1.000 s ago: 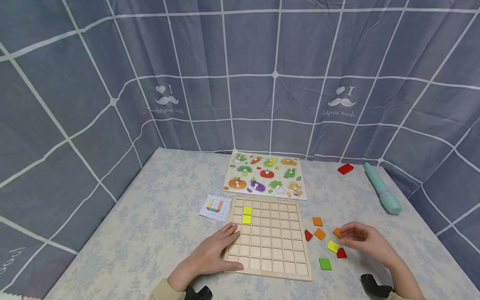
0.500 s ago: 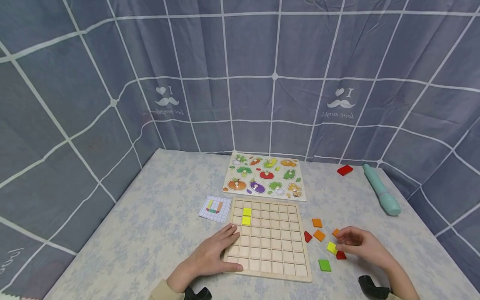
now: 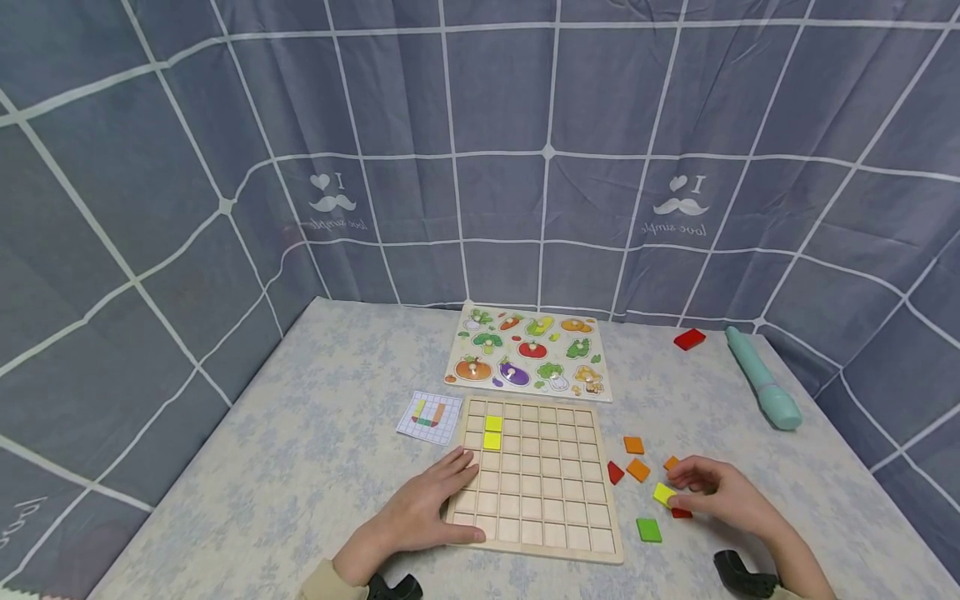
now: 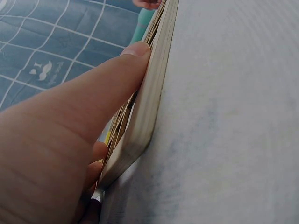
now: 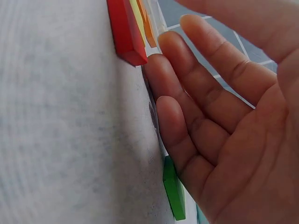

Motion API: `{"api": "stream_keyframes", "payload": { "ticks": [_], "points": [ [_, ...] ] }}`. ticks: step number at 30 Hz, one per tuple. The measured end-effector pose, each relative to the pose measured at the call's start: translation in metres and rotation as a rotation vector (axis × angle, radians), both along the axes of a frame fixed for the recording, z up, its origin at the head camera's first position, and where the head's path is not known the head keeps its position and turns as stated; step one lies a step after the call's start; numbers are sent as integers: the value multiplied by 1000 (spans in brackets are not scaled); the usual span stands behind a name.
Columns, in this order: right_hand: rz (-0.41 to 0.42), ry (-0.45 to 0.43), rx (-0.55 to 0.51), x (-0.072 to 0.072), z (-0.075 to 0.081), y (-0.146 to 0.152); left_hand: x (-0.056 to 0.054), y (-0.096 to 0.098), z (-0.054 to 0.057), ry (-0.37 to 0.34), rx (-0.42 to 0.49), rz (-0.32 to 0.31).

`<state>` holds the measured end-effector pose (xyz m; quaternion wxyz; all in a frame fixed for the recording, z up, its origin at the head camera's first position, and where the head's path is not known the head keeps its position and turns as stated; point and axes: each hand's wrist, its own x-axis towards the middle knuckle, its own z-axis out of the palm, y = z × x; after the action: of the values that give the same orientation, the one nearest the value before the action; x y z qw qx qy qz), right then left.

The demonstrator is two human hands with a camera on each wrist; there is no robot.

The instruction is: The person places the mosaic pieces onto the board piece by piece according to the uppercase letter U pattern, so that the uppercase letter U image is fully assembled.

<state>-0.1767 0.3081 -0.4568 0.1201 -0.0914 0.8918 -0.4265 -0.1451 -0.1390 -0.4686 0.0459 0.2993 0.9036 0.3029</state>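
Observation:
My left hand (image 3: pixel 423 504) rests on the left edge of a wooden grid board (image 3: pixel 551 492), thumb along its near rim. In the left wrist view the thumb (image 4: pixel 112 77) presses on that rim (image 4: pixel 145 107). Two yellow tiles (image 3: pixel 492 432) sit in the board's upper left cells. On the right, my right hand (image 3: pixel 723 493) hovers low with loosely bent fingers. Its thumb tip is at a loose yellow tile (image 3: pixel 663 494) and partly covers a red tile (image 3: pixel 682 513). The right wrist view shows the red tile (image 5: pixel 127 35) by the fingertips and a green tile (image 5: pixel 174 189) near the little finger.
Orange tiles (image 3: pixel 633 445), another red tile (image 3: pixel 615 472) and a green tile (image 3: pixel 648 530) lie right of the board. Behind it is a vegetable puzzle (image 3: pixel 530 352); a pattern card (image 3: pixel 430 417) lies left. At the back right are a red piece (image 3: pixel 689 339) and a teal tube (image 3: pixel 763 379).
My right hand has shifted slightly left and nearer, from beside the orange tile to the yellow tile, covering more of the red one. The left hand stays on the board.

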Motion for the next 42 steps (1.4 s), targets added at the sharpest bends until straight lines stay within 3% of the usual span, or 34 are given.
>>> {"api": "stream_keyframes", "payload": {
  "ticks": [20, 28, 42],
  "points": [
    [8, 16, 103, 4, 1, -7, -1, 0, 0, 31, -14, -3],
    [-37, 16, 143, 4, -2, -9, 0, 0, -1, 25, -11, 0],
    [-73, 9, 125, 5, 0, -12, -1, -1, -2, 39, -1, -7]
  ]
}}
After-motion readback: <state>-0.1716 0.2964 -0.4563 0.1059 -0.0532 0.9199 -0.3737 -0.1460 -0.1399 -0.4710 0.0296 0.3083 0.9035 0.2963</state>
